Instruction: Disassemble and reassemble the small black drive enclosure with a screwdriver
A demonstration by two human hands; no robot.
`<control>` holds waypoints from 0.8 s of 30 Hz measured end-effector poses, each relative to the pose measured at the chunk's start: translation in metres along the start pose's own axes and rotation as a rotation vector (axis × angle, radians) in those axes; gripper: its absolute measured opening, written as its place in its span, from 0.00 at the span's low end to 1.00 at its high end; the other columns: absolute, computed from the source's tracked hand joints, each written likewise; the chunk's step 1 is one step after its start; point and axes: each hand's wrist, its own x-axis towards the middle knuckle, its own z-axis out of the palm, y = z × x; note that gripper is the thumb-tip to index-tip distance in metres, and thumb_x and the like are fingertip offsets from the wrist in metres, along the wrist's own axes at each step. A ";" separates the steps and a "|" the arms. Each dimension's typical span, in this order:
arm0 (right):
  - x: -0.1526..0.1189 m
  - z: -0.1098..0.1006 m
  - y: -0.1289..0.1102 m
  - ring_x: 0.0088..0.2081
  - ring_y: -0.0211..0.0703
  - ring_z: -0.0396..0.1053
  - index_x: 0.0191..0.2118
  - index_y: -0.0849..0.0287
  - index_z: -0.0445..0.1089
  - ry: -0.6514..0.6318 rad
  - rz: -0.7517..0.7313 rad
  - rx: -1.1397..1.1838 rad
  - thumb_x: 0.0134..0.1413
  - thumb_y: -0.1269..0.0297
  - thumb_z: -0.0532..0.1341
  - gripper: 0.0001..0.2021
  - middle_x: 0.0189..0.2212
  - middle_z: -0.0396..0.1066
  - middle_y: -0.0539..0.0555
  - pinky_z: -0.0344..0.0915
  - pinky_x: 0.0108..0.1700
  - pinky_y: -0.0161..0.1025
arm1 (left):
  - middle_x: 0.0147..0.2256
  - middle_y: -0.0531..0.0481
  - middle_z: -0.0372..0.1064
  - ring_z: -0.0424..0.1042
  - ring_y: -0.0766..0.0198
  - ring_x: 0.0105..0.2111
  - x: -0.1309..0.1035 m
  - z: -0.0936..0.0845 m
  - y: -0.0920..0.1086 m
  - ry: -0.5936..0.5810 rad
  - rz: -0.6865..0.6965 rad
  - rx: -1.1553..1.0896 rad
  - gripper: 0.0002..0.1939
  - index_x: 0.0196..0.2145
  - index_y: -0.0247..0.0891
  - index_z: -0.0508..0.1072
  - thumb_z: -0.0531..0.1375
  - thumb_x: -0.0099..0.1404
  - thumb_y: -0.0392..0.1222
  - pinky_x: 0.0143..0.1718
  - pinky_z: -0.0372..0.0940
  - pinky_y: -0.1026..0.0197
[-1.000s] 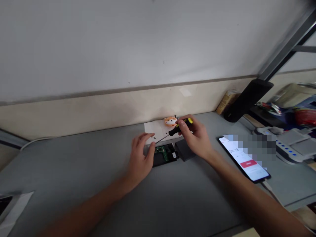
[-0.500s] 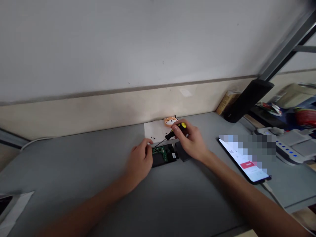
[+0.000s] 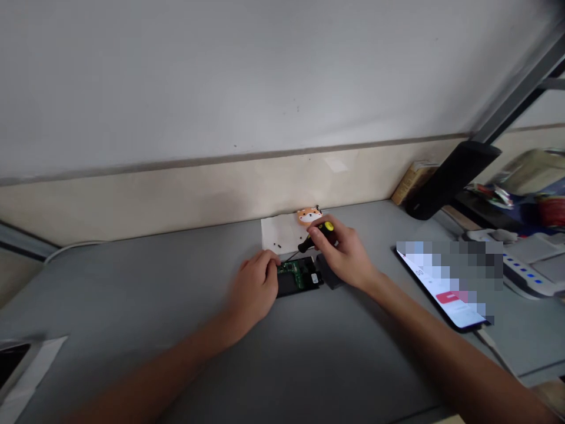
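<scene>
The opened black device (image 3: 298, 278), green circuit board exposed, lies on the grey table (image 3: 176, 306) between both hands. Left hand (image 3: 256, 288): fingers curled against its left edge. Right hand (image 3: 346, 259): fingers pinch the screwdriver (image 3: 316, 237), whose tip angles down toward the board. White paper (image 3: 282, 234) lies just beyond the fingertips.

Phone (image 3: 445, 282), orange dog figure (image 3: 308, 215), black lamp (image 3: 452, 178) on grey table (image 3: 132, 306).

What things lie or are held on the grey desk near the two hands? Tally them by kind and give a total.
Screwdriver: 1
Opened device with green circuit board: 1
Dark cover piece: 1
White paper sheet: 1
Orange animal figure: 1
Phone: 1
Total: 6
</scene>
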 end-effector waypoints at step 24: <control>-0.001 0.003 -0.008 0.22 0.35 0.60 0.39 0.55 0.69 -0.027 -0.051 -0.055 0.66 0.50 0.59 0.13 0.21 0.66 0.45 0.55 0.26 0.36 | 0.33 0.50 0.75 0.76 0.56 0.37 0.000 0.000 0.001 -0.019 0.012 0.005 0.13 0.33 0.43 0.70 0.50 0.68 0.30 0.43 0.67 0.52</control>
